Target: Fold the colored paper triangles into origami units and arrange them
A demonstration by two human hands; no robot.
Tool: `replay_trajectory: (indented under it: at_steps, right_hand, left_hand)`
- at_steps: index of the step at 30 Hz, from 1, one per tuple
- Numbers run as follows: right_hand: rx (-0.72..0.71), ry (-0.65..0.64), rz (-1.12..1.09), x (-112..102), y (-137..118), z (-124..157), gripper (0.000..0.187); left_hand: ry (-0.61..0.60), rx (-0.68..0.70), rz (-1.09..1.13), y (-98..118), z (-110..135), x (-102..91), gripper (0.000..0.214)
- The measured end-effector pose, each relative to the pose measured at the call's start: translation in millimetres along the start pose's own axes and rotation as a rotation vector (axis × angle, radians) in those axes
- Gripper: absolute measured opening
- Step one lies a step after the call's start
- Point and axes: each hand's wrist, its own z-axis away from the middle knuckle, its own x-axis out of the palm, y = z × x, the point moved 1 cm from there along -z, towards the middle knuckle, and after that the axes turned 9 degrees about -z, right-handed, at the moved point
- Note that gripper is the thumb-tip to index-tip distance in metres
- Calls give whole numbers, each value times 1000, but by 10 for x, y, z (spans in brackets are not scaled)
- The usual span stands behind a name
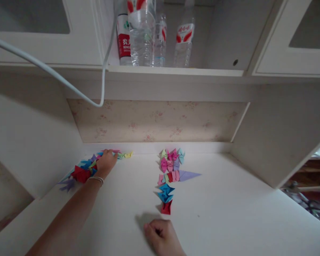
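Observation:
My left hand [106, 161] reaches into a heap of folded origami paper pieces [81, 174] at the left of the white tabletop. Its fingers are mostly hidden among the papers, so I cannot tell what they hold. Near the front edge, my right hand [162, 234] rests in a loose fist with nothing visible in it. Just beyond it lies a red folded paper [166, 207], with blue folded papers [165, 192] behind. Farther back sit a row of pink, red and green pieces ending in a long purple point [189, 175], and a cluster of pink, green and pale blue ones [172, 160].
Low overhead, a shelf [176, 72] bears several plastic bottles [142, 39]. A white cable [69, 85] hangs down in front at the left. Side panels [280, 131] close in the white tabletop [216, 213] on both sides.

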Motion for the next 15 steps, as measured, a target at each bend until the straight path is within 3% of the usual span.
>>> replay_trajectory:
  at_steps: [8,15]
  right_hand:
    - [-15,9,32,-11,28,-16,51]
    - [-27,23,-42,-2,101,-27,53]
  left_hand:
    - [-51,33,-5,-21,-114,129,38]
    - [7,53,134,4,-15,-31,37]
